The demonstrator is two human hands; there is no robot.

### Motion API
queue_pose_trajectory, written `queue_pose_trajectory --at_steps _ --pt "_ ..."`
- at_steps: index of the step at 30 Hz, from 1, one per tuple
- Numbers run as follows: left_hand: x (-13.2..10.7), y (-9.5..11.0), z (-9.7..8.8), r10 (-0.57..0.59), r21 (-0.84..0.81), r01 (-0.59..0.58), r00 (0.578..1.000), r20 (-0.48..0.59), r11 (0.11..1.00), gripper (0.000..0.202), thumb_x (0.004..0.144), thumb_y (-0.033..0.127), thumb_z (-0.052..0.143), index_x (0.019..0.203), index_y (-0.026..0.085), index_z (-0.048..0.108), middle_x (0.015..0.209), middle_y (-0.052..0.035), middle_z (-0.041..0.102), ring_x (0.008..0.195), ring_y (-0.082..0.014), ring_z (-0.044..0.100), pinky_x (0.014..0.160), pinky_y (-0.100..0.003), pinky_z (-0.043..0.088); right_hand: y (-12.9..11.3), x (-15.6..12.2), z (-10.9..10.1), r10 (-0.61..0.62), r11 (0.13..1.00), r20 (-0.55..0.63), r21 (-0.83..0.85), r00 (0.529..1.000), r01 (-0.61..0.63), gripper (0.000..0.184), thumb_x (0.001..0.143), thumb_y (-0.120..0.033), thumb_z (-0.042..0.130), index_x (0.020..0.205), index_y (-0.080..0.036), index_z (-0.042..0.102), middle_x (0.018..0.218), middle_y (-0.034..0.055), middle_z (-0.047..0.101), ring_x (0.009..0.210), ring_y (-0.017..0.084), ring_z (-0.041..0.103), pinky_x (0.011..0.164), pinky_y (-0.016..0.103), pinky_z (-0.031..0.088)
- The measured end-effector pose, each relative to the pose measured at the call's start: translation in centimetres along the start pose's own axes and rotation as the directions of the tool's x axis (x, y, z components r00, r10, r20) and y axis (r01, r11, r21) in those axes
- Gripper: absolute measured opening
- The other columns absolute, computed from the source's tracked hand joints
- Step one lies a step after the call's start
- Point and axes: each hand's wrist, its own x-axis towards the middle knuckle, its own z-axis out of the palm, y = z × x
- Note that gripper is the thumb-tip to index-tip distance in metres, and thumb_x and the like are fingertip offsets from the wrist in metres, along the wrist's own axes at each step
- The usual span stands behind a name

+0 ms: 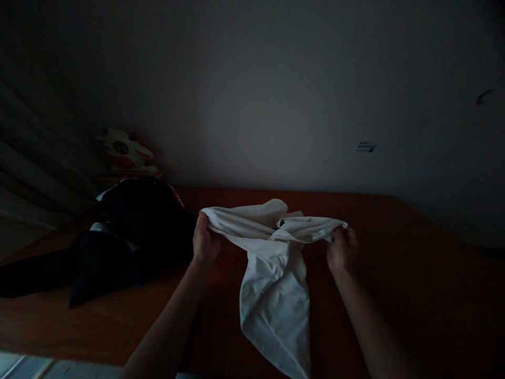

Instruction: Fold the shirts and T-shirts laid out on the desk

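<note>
A white cloth garment (276, 295) is stretched between my two hands above the brown table; its exact kind does not show. My left hand (205, 243) is closed on its left end, thumb on top. At the other end, the fingers of my right hand (342, 248) pinch a gathered edge. The upper part is bunched and twisted in the middle, while a long flap hangs down toward me. Folds hide part of the fabric.
On the left of the brown table (414, 273) lies a pile of dark clothing (145, 231) with white and red details. Behind it sits a cow-like figure (126, 150). A curtain (35, 147) hangs at left; a wall (256, 95) with a small label (366, 147) rises behind.
</note>
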Motion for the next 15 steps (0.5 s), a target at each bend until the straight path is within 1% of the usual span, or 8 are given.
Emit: queue_pose_trajectory --at_steps 2,4,6,7,9,11,13,15 --pt "0.8 0.2 -0.8 -0.01 -0.029 0.006 0.99 -0.139 1.0 0.035 0.084 0.054 0.067 0.093 0.02 0.064 0.086 -0.0026 0.07 0.085 -0.0198 0.067 0.077 -0.031 0.057 0.8 1.2 -0.8 0.019 0.999 -0.042 0.027 0.999 -0.018 0.031 0.081 -0.057 0.052 0.086 -0.026 0.049 0.081 -0.0023 0.059 0.073 0.018 0.058 0.07 0.033 0.049" --pt "1.4 0.3 -1.6 -0.014 0.05 0.03 0.957 -0.289 0.998 0.033 0.085 0.051 0.067 0.091 0.019 0.063 0.082 -0.0011 0.067 0.08 -0.0174 0.066 0.073 -0.028 0.055 1.4 2.0 -1.5 0.057 0.998 -0.055 0.017 0.997 -0.056 0.028 0.079 -0.054 0.048 0.088 -0.028 0.048 0.083 -0.0017 0.059 0.075 0.021 0.059 0.07 0.038 0.051" --pt "1.5 0.4 -2.0 0.029 0.205 0.042 0.944 -0.328 0.978 0.032 0.084 0.048 0.067 0.095 0.018 0.063 0.085 -0.001 0.066 0.08 -0.0166 0.064 0.072 -0.027 0.053 1.6 2.2 -1.8 0.093 0.996 -0.091 0.008 0.992 -0.092 0.028 0.077 -0.052 0.049 0.092 -0.029 0.049 0.087 -0.0008 0.06 0.079 0.023 0.06 0.073 0.04 0.052" --pt "1.3 0.4 -2.0 0.066 0.295 0.021 0.957 -0.282 0.955 0.035 0.085 0.049 0.067 0.102 0.019 0.062 0.089 -0.0017 0.066 0.083 -0.0171 0.065 0.073 -0.028 0.053 1.6 2.2 -1.8 0.103 0.995 -0.108 0.001 0.989 -0.103 0.03 0.076 -0.051 0.05 0.096 -0.029 0.051 0.09 -0.0002 0.061 0.082 0.023 0.061 0.075 0.041 0.052" --pt "0.4 0.1 -1.8 0.157 0.475 -0.106 0.985 -0.07 0.874 0.045 0.086 0.051 0.066 0.119 0.022 0.059 0.103 -0.004 0.067 0.094 -0.0195 0.065 0.081 -0.031 0.053 1.1 1.8 -1.6 0.097 0.993 -0.072 -0.059 0.993 -0.102 0.035 0.077 -0.05 0.052 0.103 -0.027 0.055 0.096 0.0015 0.064 0.089 0.023 0.062 0.081 0.04 0.052" --pt "-1.1 -0.3 -1.2 0.178 0.63 -0.299 0.952 0.25 0.717 0.053 0.086 0.056 0.065 0.128 0.024 0.056 0.118 -0.0073 0.064 0.109 -0.0235 0.063 0.093 -0.037 0.052 0.4 0.9 -1.2 0.088 0.975 0.119 -0.216 0.989 -0.061 0.038 0.08 -0.054 0.053 0.103 -0.025 0.061 0.099 0.0044 0.067 0.093 0.024 0.064 0.086 0.041 0.051" --pt "-2.8 -0.8 -0.6 0.048 0.714 -0.494 0.836 0.546 0.496 0.063 0.079 0.062 0.071 0.128 0.024 0.06 0.13 -0.0114 0.059 0.121 -0.03 0.059 0.101 -0.044 0.049 -0.3 -0.2 -0.9 0.049 0.922 0.424 -0.368 0.904 0.123 0.042 0.081 -0.06 0.057 0.099 -0.024 0.067 0.103 0.0076 0.07 0.099 0.027 0.065 0.093 0.043 0.049" --pt "-4.3 -1.3 -0.1 -0.145 0.714 -0.639 0.708 0.691 0.286 0.079 0.064 0.07 0.079 0.127 0.025 0.063 0.137 -0.0145 0.055 0.126 -0.0372 0.056 0.104 -0.051 0.048 -0.7 -1.5 -0.6 -0.029 0.835 0.67 -0.392 0.742 0.386 0.05 0.071 -0.064 0.07 0.102 -0.025 0.071 0.11 0.0093 0.072 0.108 0.031 0.064 0.099 0.048 0.046"
